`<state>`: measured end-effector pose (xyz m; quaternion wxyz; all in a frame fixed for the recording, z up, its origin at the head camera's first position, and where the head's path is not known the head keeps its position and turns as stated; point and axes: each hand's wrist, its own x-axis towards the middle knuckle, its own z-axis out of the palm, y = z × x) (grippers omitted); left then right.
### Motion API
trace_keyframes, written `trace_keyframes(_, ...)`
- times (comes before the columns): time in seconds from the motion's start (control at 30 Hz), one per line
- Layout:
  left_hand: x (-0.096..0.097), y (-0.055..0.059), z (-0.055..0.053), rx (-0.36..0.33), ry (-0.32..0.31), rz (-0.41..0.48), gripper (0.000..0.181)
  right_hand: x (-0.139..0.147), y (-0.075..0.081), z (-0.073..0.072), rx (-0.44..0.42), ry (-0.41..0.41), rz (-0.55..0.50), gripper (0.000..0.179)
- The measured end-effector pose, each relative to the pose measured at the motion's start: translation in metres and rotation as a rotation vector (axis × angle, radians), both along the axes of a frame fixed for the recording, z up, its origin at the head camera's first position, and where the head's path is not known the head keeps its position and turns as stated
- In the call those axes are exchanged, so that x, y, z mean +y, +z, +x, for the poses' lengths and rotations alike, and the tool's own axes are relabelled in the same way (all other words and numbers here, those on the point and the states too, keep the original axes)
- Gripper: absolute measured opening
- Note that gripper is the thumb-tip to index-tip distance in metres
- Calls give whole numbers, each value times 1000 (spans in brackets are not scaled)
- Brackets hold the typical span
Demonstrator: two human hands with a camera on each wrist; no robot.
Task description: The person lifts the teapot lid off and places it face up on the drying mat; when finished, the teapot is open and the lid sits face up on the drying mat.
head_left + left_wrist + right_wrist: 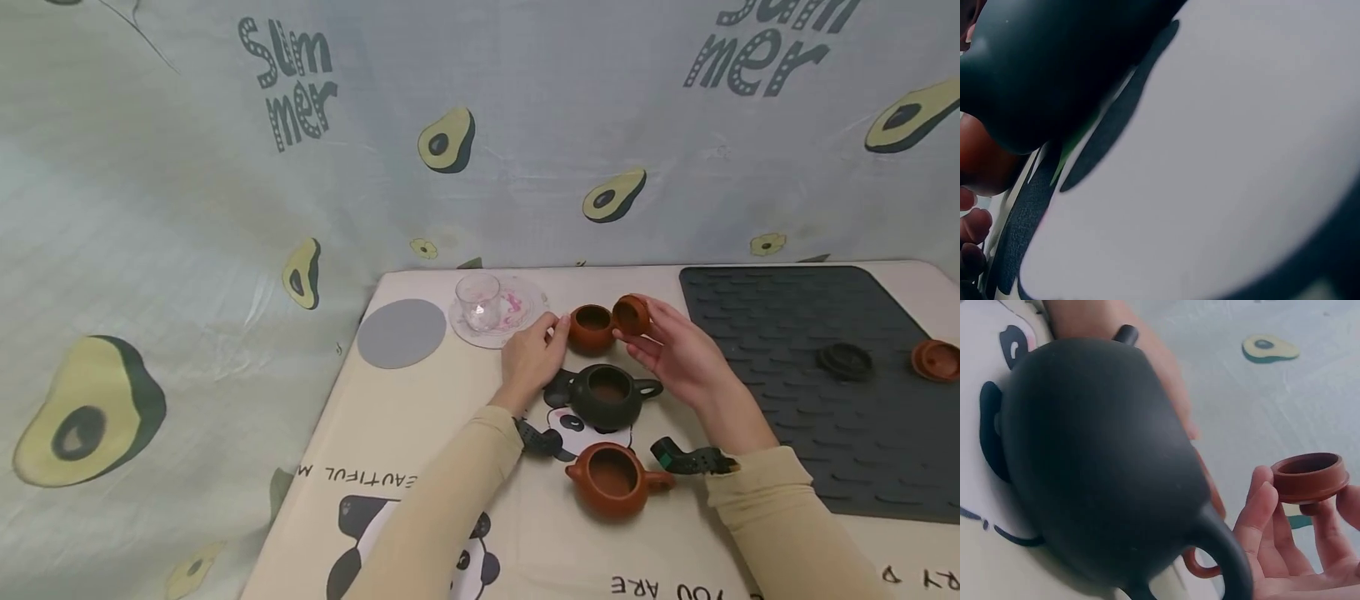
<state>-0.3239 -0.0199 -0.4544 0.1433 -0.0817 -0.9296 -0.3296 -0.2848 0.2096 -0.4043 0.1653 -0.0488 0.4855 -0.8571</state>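
My right hand (678,346) pinches a small reddish-brown teapot lid (1311,478) between thumb and fingers, its hollow side up in the right wrist view. The lid is raised just right of a lidless brown teapot (592,331). At that teapot's left side, my left hand (534,358) holds it with curled fingers; the spout is hidden there. Nearer me stands a lidless black teapot (606,397), which fills much of the right wrist view. Closest to me is another lidless reddish-brown teapot (611,483), spout to the left.
On the dark ridged mat (772,417) at right lie a black lid (845,361) and a reddish-brown lid (937,360). A clear glass cup (478,302) stands on a pink-patterned plate (525,300) at the back left, beside a grey disc (402,333). A patterned curtain hangs behind the table.
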Motion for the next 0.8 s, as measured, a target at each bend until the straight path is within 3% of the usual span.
trace_keyframes(0.4,1,3,0,-11,0,9,36,15,5,1,45,18,-87,29)
trace_keyframes(0.8,1,3,0,-33,-2,27,37,20,12,2,-63,-121,-153,37)
